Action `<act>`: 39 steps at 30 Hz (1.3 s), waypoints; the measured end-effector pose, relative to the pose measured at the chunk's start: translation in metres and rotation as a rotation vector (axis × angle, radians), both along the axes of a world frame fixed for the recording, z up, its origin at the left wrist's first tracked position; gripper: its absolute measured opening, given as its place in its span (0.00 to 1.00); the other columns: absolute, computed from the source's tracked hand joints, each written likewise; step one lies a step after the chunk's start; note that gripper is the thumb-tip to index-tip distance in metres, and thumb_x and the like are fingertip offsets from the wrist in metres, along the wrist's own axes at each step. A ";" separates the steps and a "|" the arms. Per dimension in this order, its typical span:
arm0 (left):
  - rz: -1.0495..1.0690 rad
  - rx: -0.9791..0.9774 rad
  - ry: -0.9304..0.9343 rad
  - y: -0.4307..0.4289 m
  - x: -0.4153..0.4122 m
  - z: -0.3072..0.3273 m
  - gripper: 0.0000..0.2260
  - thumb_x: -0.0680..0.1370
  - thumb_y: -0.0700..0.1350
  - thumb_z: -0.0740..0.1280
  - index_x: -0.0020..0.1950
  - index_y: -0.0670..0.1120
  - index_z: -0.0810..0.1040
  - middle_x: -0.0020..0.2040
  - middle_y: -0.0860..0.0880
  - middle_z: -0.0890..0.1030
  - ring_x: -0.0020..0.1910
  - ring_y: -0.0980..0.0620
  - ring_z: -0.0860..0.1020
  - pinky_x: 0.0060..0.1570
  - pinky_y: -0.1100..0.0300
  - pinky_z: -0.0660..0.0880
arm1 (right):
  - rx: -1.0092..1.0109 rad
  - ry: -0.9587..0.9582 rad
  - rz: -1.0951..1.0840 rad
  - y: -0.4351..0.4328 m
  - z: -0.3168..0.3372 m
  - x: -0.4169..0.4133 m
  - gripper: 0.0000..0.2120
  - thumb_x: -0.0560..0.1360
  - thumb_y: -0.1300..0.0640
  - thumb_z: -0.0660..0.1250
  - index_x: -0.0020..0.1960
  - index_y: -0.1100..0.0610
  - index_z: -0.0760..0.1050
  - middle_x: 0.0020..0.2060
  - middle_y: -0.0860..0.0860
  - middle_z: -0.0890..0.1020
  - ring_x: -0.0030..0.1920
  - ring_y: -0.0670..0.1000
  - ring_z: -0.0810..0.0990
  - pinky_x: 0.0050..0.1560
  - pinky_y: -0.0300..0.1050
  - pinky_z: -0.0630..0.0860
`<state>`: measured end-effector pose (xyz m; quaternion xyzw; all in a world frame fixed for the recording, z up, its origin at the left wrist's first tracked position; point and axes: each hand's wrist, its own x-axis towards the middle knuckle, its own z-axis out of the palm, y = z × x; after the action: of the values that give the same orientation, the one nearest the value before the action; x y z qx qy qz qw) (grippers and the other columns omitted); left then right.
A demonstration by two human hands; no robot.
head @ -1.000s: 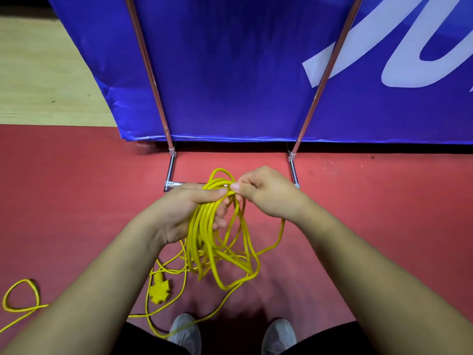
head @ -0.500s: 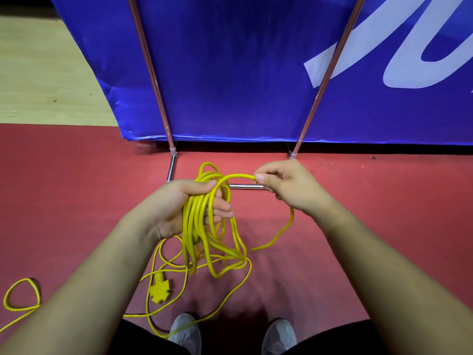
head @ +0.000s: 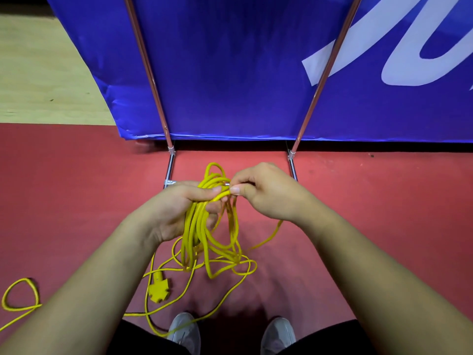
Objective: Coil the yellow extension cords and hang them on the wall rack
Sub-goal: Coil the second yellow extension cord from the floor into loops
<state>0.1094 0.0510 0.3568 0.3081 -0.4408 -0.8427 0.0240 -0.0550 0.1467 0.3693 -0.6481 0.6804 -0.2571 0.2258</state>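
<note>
centre frame: the left hand (head: 176, 208) grips the yellow cord coil (head: 197, 234), its loops hanging toward the lower edge — the right hand (head: 271, 193), just right of it, pinches a strand (head: 222, 195) at the coil's top.

Yellow cord (head: 192, 226) runs off the left edge; shoes (head: 183, 333) cropped below
</note>
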 end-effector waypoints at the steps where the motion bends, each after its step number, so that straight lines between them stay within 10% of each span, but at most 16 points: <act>1: 0.022 0.018 0.035 -0.002 0.000 -0.001 0.06 0.74 0.42 0.63 0.42 0.39 0.75 0.26 0.49 0.69 0.21 0.53 0.69 0.24 0.63 0.69 | -0.002 -0.038 -0.026 -0.001 -0.004 -0.003 0.09 0.77 0.55 0.67 0.42 0.58 0.81 0.27 0.44 0.73 0.31 0.42 0.71 0.35 0.38 0.66; 11: 0.119 0.026 0.031 -0.014 0.005 0.003 0.06 0.72 0.42 0.64 0.38 0.41 0.78 0.27 0.48 0.73 0.23 0.51 0.75 0.24 0.62 0.73 | -0.045 -0.691 -0.345 0.017 -0.041 -0.047 0.03 0.75 0.66 0.69 0.44 0.60 0.76 0.27 0.54 0.68 0.27 0.49 0.64 0.30 0.43 0.63; 17: 0.073 -0.019 -0.029 -0.008 0.002 0.003 0.11 0.71 0.41 0.64 0.44 0.33 0.78 0.36 0.36 0.83 0.35 0.40 0.84 0.31 0.56 0.81 | -0.066 -0.320 -0.199 0.008 -0.015 -0.028 0.03 0.74 0.62 0.70 0.42 0.57 0.81 0.25 0.39 0.76 0.29 0.40 0.72 0.34 0.31 0.65; 21: -0.003 -0.015 -0.019 -0.007 0.004 0.002 0.09 0.72 0.42 0.63 0.45 0.36 0.77 0.31 0.41 0.81 0.27 0.45 0.81 0.26 0.61 0.77 | -0.064 -0.178 -0.034 0.001 -0.008 0.003 0.05 0.74 0.57 0.71 0.43 0.59 0.82 0.33 0.52 0.82 0.35 0.47 0.77 0.39 0.42 0.72; 28: 0.057 0.028 0.180 -0.013 0.008 0.001 0.07 0.69 0.44 0.66 0.31 0.46 0.78 0.25 0.53 0.66 0.18 0.58 0.63 0.23 0.64 0.62 | 0.256 -0.325 -0.039 0.015 -0.026 -0.025 0.06 0.74 0.58 0.72 0.42 0.61 0.79 0.26 0.47 0.74 0.27 0.45 0.72 0.31 0.39 0.70; 33: 0.107 0.008 0.110 -0.018 0.009 0.000 0.05 0.74 0.42 0.62 0.43 0.41 0.72 0.26 0.51 0.67 0.21 0.54 0.66 0.24 0.64 0.67 | 0.107 -0.707 -0.270 0.021 -0.043 -0.046 0.03 0.77 0.64 0.67 0.47 0.61 0.79 0.27 0.49 0.72 0.27 0.47 0.69 0.33 0.41 0.68; 39: -0.028 -0.079 0.009 -0.011 0.007 -0.004 0.10 0.74 0.44 0.62 0.45 0.37 0.77 0.30 0.44 0.76 0.24 0.48 0.75 0.26 0.62 0.73 | 0.045 -0.412 -0.209 0.011 -0.032 -0.035 0.04 0.75 0.59 0.70 0.46 0.54 0.84 0.24 0.44 0.70 0.28 0.45 0.65 0.32 0.42 0.65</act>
<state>0.1161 0.0395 0.3525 0.2968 -0.4778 -0.8264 0.0263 -0.0897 0.1578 0.3378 -0.5027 0.6890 -0.3906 0.3464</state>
